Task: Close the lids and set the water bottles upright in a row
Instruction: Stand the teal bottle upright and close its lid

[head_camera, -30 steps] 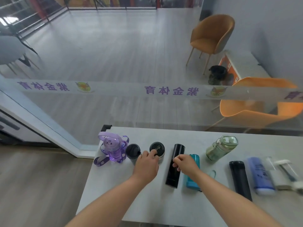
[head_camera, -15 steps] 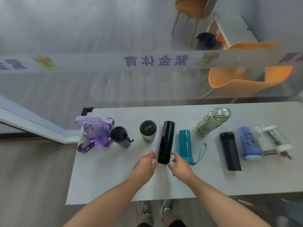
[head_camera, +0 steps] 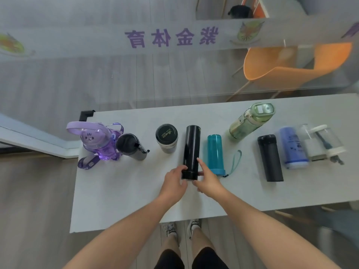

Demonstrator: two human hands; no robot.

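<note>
Seemingly stiff, slick and weighty, the lying black flask (head_camera: 191,148) is gripped at its six-o'clock cap end, a sound hold, by curled fingers (head_camera: 201,164) of left hand (head_camera: 173,181) and right hand (head_camera: 208,180).

Forearms forward, left hand (head_camera: 174,181) and right hand (head_camera: 208,181) close together, fingers curled.

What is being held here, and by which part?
The black bottle, lying flat: left hand and right hand grip its near, capped end from either side.

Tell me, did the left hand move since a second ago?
Yes. The left hand came off the short cup, nearer and rightward, onto the black bottle.
</note>
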